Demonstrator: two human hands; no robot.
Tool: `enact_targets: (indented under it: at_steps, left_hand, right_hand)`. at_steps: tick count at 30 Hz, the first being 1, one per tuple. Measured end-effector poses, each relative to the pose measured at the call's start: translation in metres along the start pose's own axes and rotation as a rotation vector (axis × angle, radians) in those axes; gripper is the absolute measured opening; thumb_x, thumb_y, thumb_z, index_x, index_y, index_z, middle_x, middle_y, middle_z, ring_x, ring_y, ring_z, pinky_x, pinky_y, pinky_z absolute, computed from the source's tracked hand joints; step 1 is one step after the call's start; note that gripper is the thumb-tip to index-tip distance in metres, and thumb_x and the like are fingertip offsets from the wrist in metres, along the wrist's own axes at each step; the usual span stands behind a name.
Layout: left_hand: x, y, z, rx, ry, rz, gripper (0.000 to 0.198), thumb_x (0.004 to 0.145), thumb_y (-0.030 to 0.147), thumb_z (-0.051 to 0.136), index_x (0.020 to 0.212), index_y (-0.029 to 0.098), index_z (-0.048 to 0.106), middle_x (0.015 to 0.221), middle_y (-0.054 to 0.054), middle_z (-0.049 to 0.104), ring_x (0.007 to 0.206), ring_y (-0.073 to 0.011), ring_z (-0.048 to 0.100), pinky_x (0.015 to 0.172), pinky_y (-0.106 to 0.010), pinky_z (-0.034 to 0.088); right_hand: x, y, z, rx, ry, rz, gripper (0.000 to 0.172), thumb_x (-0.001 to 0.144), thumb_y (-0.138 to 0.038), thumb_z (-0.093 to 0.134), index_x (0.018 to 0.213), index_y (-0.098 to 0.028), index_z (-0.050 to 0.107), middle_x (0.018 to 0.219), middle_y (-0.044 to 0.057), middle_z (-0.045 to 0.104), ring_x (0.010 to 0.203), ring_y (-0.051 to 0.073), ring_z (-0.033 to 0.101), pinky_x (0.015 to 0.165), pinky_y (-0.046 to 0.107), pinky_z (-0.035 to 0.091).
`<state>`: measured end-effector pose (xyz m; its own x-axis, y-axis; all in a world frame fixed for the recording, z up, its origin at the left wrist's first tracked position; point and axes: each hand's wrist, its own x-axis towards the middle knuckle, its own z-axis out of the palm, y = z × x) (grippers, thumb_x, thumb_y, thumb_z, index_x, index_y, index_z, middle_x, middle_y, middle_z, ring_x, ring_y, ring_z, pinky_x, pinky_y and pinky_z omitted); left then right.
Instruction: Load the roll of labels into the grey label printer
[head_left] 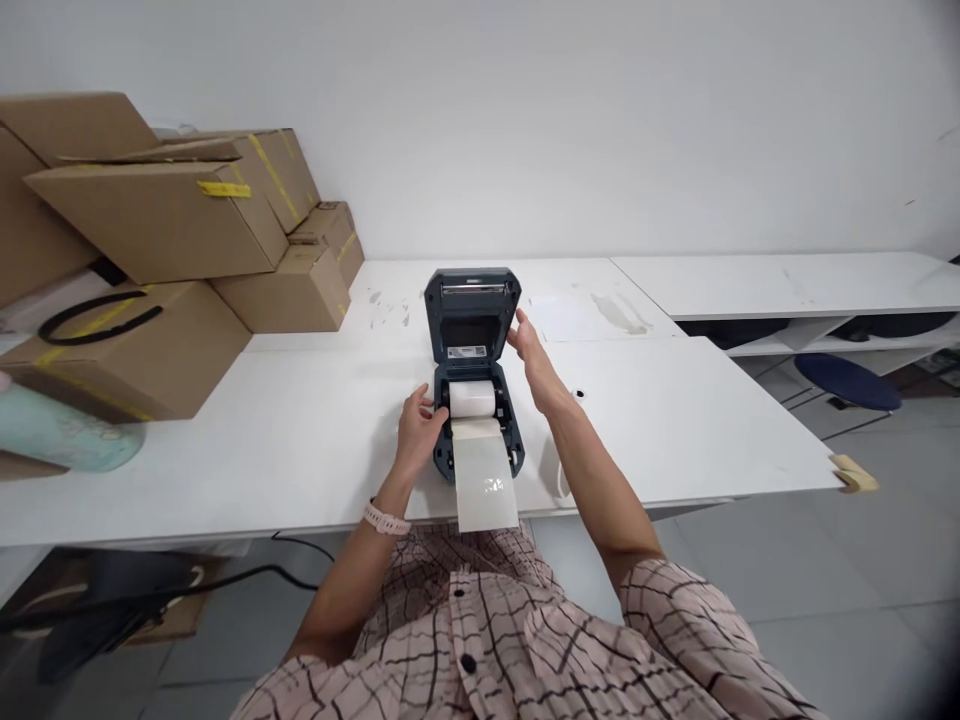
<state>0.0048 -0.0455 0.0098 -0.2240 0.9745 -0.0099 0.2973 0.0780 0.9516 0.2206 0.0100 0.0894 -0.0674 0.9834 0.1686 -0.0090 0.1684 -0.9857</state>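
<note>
A dark label printer [439, 372] stands on the white table with its lid [471, 275] tipped up and back. A white label roll [472, 399] sits inside the base. From it a pale label strip [486, 480] runs forward and hangs over the table's front edge. My left hand [418, 430] is curled at the base's left edge, its thumb on the rim beside the roll. My right hand [529, 350] is at the lid's right side, with its fingers stretched out and touching or very near the lid's edge. Part of those fingers is hidden behind the lid.
Cardboard boxes [172, 225] are piled on the left, with a black cable loop [97, 318] on one and a mint bottle [67, 425] in front. A white ring-shaped object [562, 480] lies beside my right forearm. A blue stool [847, 382] stands at the right.
</note>
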Motion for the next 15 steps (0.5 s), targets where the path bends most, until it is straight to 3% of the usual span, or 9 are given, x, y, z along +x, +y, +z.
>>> enact_targets:
  at_steps: [3,5,9,10,12,15]
  left_hand:
    - [0.001,-0.008,0.001,-0.011,-0.036,-0.018,0.063,0.083,0.034,0.069,0.142,0.015,0.059,0.093,-0.004,0.063,0.076,-0.0161,0.057,0.072,-0.029,0.046]
    - [0.001,-0.008,0.001,-0.029,-0.058,-0.022,0.059,0.081,0.033,0.068,0.137,0.014,0.062,0.077,0.002,0.056,0.069,-0.0153,0.053,0.067,-0.028,0.043]
    - [0.005,-0.005,0.006,-0.050,-0.041,-0.041,0.054,0.075,0.024,0.070,0.128,0.016,0.065,0.070,0.004,0.051,0.062,-0.0143,0.048,0.063,-0.027,0.039]
    - [0.006,-0.005,0.007,-0.056,-0.031,-0.043,0.053,0.074,0.022,0.070,0.126,0.016,0.065,0.070,0.004,0.052,0.062,-0.0140,0.048,0.063,-0.027,0.038]
    - [0.010,-0.008,0.011,-0.056,-0.008,-0.041,0.051,0.072,0.019,0.069,0.123,0.017,0.066,0.071,0.004,0.051,0.062,-0.0138,0.047,0.063,-0.027,0.037]
    - [0.017,-0.013,0.016,-0.044,0.017,-0.036,0.049,0.067,0.014,0.068,0.116,0.017,0.067,0.069,0.005,0.049,0.062,-0.0139,0.046,0.063,-0.027,0.036]
  right_hand:
    - [0.016,0.003,0.004,-0.044,0.033,0.041,0.100,0.086,-0.089,0.047,0.166,-0.034,0.024,0.173,-0.001,0.032,0.160,0.028,0.030,0.133,0.053,0.018]
    - [0.019,0.006,0.005,-0.124,0.040,0.011,0.096,0.089,-0.084,0.049,0.166,-0.031,0.028,0.172,0.003,0.034,0.159,0.030,0.033,0.131,0.052,0.025]
    - [0.007,0.007,0.010,-0.575,0.061,-0.269,0.067,0.096,-0.053,0.058,0.153,-0.020,0.048,0.161,0.014,0.050,0.149,0.036,0.042,0.124,0.056,0.032]
    - [0.003,0.007,0.012,-0.705,0.012,-0.326,0.057,0.096,-0.042,0.059,0.148,-0.019,0.053,0.154,0.015,0.056,0.145,0.036,0.047,0.121,0.055,0.036]
    - [-0.003,0.007,0.018,-0.956,-0.214,-0.327,0.050,0.096,-0.028,0.058,0.145,-0.019,0.055,0.143,0.015,0.064,0.135,0.034,0.056,0.112,0.049,0.045]
    - [0.000,0.011,0.031,-1.214,-0.550,-0.192,0.070,0.090,-0.029,0.069,0.155,-0.020,0.045,0.142,0.017,0.066,0.131,0.036,0.061,0.105,0.047,0.049]
